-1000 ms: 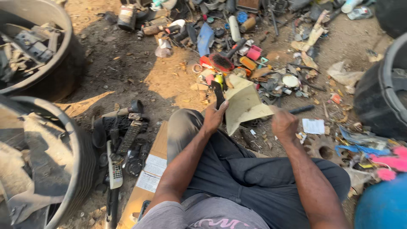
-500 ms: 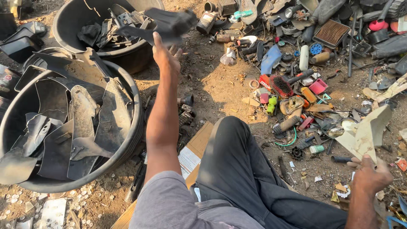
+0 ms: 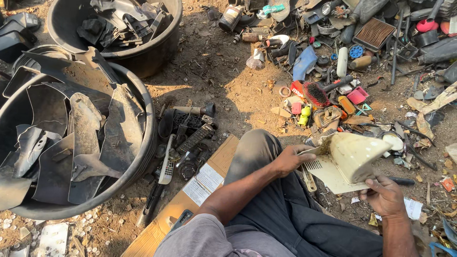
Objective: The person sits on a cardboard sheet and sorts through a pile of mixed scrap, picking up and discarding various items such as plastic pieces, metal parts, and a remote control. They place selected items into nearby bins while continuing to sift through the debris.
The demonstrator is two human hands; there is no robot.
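I sit on the dirt with a cream plastic casing piece (image 3: 350, 159) held over my knee. My left hand (image 3: 289, 159) grips its left edge near the vent slots. My right hand (image 3: 386, 196) holds its lower right corner from below. The piece is a flat plate with a raised box-shaped hump, tilted toward me. My dark trousers (image 3: 266, 200) are under it.
A large black tub (image 3: 143, 152) full of black plastic panels stands at my left, a second tub (image 3: 166, 38) behind it. Dark scrap parts (image 3: 188, 138) lie beside a cardboard sheet (image 3: 209, 176). A heap of mixed coloured scrap (image 3: 342, 71) covers the ground ahead and right.
My left arm was stretched out over the far tub with a black piece leaving it; it has come back and taken the cream casing's left edge. The casing moved in front of me.
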